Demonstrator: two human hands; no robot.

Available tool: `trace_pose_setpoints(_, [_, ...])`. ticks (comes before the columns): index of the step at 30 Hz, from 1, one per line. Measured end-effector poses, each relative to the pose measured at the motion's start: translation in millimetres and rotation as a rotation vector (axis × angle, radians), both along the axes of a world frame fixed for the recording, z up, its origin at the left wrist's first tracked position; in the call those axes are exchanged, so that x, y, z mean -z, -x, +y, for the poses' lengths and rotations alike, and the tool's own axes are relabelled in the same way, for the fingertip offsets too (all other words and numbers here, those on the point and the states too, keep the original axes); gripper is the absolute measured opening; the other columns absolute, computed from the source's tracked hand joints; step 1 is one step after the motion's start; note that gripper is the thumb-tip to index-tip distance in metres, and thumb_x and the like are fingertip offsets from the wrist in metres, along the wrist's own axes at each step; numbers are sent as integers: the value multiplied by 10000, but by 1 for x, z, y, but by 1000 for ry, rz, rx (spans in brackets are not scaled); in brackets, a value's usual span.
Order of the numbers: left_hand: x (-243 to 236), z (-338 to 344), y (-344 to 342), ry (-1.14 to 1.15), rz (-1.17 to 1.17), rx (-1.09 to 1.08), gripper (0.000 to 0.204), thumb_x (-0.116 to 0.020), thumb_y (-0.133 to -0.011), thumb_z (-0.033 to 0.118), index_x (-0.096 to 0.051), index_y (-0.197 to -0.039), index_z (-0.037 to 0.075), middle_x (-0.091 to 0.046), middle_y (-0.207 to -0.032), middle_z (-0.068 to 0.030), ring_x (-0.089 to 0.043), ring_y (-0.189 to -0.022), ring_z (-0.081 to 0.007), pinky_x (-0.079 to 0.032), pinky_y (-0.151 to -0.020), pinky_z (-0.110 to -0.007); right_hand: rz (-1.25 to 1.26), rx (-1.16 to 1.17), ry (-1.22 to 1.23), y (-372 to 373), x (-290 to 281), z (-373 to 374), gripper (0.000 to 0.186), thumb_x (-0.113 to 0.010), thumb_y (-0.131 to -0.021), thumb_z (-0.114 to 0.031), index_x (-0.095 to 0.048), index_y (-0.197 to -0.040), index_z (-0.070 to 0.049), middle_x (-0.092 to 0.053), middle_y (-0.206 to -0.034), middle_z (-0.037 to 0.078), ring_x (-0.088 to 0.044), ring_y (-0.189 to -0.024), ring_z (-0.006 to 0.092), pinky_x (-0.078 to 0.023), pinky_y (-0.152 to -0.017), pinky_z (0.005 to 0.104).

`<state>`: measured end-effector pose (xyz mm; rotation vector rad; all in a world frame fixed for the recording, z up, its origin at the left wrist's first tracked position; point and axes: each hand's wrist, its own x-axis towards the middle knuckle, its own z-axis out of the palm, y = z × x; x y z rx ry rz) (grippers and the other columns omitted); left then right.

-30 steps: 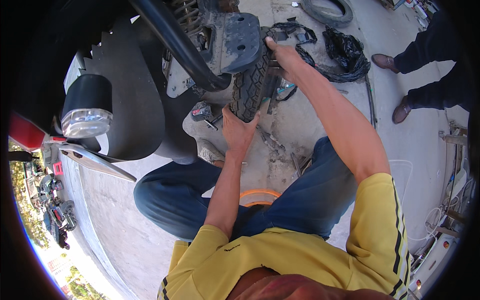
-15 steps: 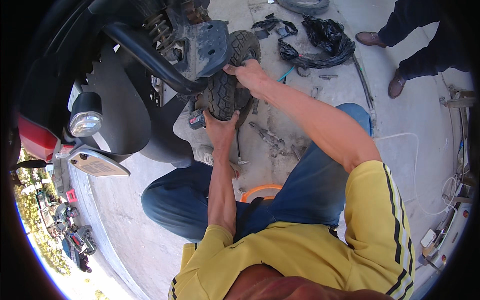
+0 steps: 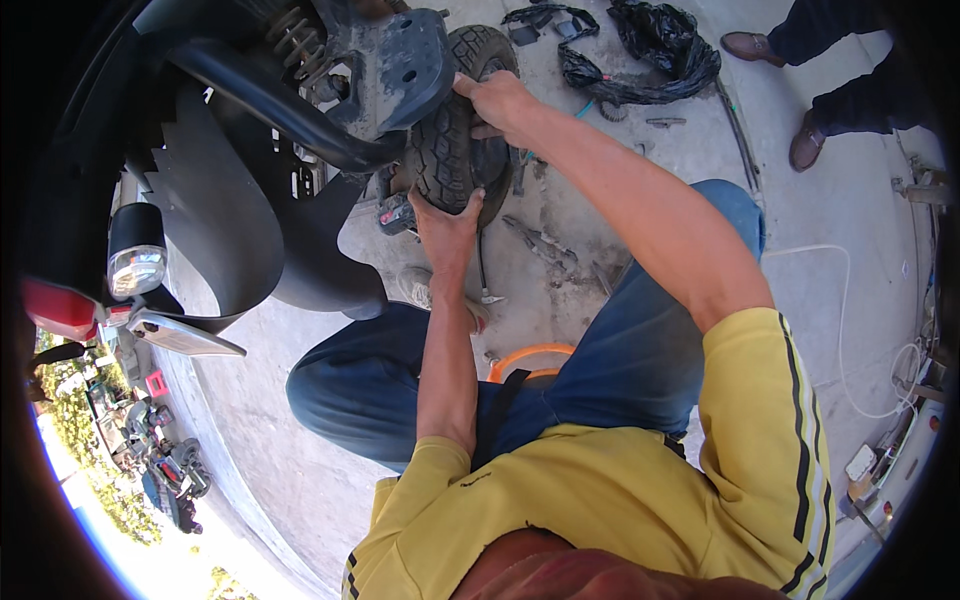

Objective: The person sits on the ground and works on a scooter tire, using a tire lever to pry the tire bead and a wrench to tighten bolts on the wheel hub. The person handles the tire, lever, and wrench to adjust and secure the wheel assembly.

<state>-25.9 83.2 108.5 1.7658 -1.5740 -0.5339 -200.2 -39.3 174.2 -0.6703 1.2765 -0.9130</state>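
A black knobby motorcycle tire (image 3: 440, 150) stands upright beneath the rear of a dark motorcycle, below a grey bracket (image 3: 395, 85). My left hand (image 3: 447, 232) cups its near lower end, with thumb and fingers spread around the tread. Farther up, my right hand (image 3: 500, 105) grips the tire's right side, its thumb toward the tread and its other fingers partly hidden at the sidewall. A dark power tool with a red patch (image 3: 396, 213) lies just left of my left hand. Several dark metal tools (image 3: 540, 243) rest on the floor to the right of the wheel.
The motorcycle's black tube (image 3: 285, 105), mudguard (image 3: 225, 210) and turn signal (image 3: 137, 262) crowd the left side. A black plastic bag (image 3: 650, 60) lies on the concrete. Another person's shoes (image 3: 806, 143) stand at right. An orange ring (image 3: 530, 357) sits between my legs.
The whole view has shifted a little, with the motorcycle appearing farther left and up. Both hands remain on the tire; my right hand appears higher in the picture.
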Motion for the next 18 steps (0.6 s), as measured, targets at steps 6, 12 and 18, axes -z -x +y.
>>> trace_pose_setpoints(6, [0,1,2,-41,4,-38,1021,-911,-726,368,-347,-1452,-77,-528,-1369,-328,-536,-1286,-473,-443,-1085,-494,-25,39,-33,-6,-20,7,505,-672,-1011,-391,-640,-1218,69,-679,-1224,166,-673,-1099,315,-570,-913,504])
trace_pose_setpoints(12, [10,5,7,3,66,-45,1033,-917,-718,326,-332,-1468,-77,-494,-1406,-326,-517,-1308,-469,-434,-1100,-489,-8,14,-45,-4,-9,0,499,-651,-1021,-391,-637,-1249,52,-686,-1223,151,-663,-1116,299,-548,-928,523])
trace_pose_setpoints(18, [12,14,12,-57,211,-54,1006,-907,-721,256,-331,-1480,-68,-503,-1393,-297,-534,-1286,-453,-442,-1083,-481,-90,23,-54,-8,-9,1,456,-631,-1021,-393,-658,-1263,-8,-689,-1232,102,-650,-1127,240,-510,-945,514])
